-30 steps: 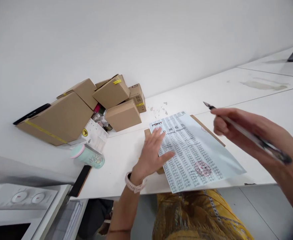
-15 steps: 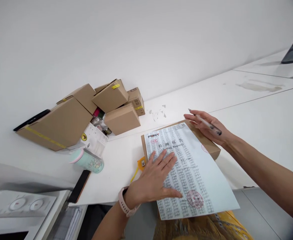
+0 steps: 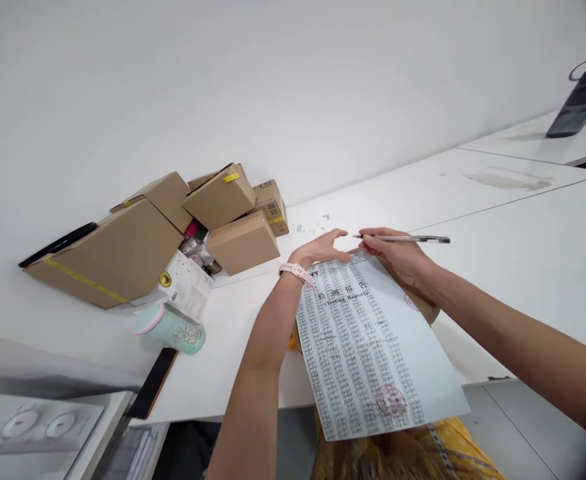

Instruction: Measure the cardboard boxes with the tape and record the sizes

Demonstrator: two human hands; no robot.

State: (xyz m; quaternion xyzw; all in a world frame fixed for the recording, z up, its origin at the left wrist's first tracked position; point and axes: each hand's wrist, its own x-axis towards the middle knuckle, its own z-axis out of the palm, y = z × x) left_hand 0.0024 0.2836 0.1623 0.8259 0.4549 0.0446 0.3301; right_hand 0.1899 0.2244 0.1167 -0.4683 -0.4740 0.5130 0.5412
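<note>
A pale blue printed test report [image 3: 367, 347] lies on top of a cardboard box [image 3: 425, 303], its lower edge hanging past the table's front. Over the sheet's far left corner reaches my left hand [image 3: 320, 248], thumb and fingers apart, with a pink watch band [image 3: 295, 271] on the wrist. Whether its fingertips touch the box's far edge I cannot tell. A clear-barrelled pen [image 3: 413, 238] is gripped in my right hand [image 3: 393, 253], tip pointing left toward my left hand. The right hand is at the far right corner of the sheet.
Several cardboard boxes [image 3: 243, 243] are stacked at the left against the wall. A mint cup [image 3: 175, 330] lies near a black flat object [image 3: 155, 383]. An orange tape measure [image 3: 291, 342] is mostly hidden beside the box. A dark bottle [image 3: 580, 100] stands far right.
My left hand has slid from the middle of the sheet up to its far edge. My right hand came in from the right with the pen, which has turned to lie nearly level.
</note>
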